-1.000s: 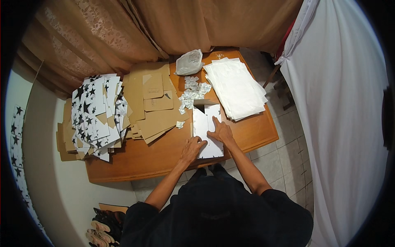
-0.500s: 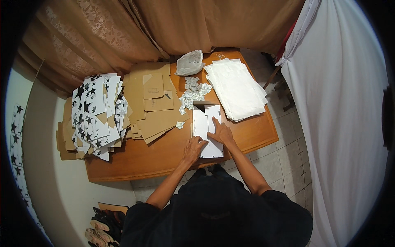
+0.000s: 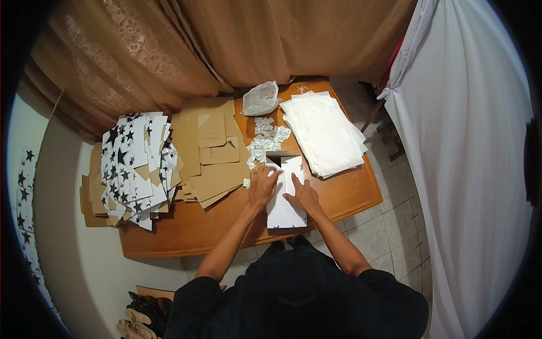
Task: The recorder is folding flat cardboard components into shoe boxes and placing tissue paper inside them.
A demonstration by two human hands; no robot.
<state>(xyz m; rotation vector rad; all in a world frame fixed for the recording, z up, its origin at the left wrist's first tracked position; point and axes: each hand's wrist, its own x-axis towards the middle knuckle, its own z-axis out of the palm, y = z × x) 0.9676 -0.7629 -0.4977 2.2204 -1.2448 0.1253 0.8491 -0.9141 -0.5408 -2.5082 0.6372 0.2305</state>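
Observation:
In front of me on the table lies a white cardboard box [image 3: 287,217], with black star marks along its near edge. Its far end stands open, with a brown flap raised there. My left hand [image 3: 262,186] is over the box's left side, fingers apart and slightly bent, holding nothing. Spread flat on the right part of the top is my right hand [image 3: 304,195], its index finger pointing to the far end and its thumb toward the middle seam. Beyond the box, several small whitish packets [image 3: 270,138] lie in a loose heap.
A pile of star-printed white card pieces [image 3: 135,164] rests at the left of the wooden table [image 3: 180,231]. Beside it are brown cardboard sheets [image 3: 220,175]. A clear plastic bag [image 3: 261,99] sits at the back, and a stack of white sheets [image 3: 324,135] at the right.
My left hand has lifted from the box's near left part and moved farther away along its left side. My right hand stays on top. The whole view has shifted slightly.

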